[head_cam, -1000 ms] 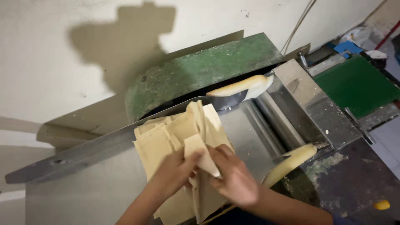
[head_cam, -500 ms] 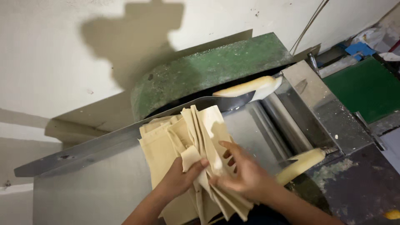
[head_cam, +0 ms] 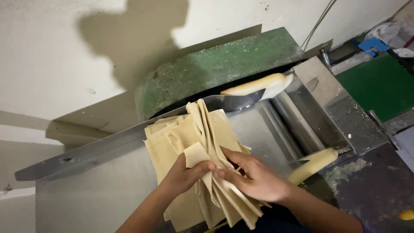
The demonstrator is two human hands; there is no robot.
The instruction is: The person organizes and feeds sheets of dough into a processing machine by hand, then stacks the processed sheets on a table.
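Dough sheets (head_cam: 202, 142) between both hands' fingers (head_cam: 224, 172)

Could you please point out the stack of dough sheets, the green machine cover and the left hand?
dough sheets (head_cam: 172, 138): head view, on the flat top sheet, left part.
green machine cover (head_cam: 215, 64): head view, middle of its curved top.
left hand (head_cam: 185, 174): head view, back of the hand.
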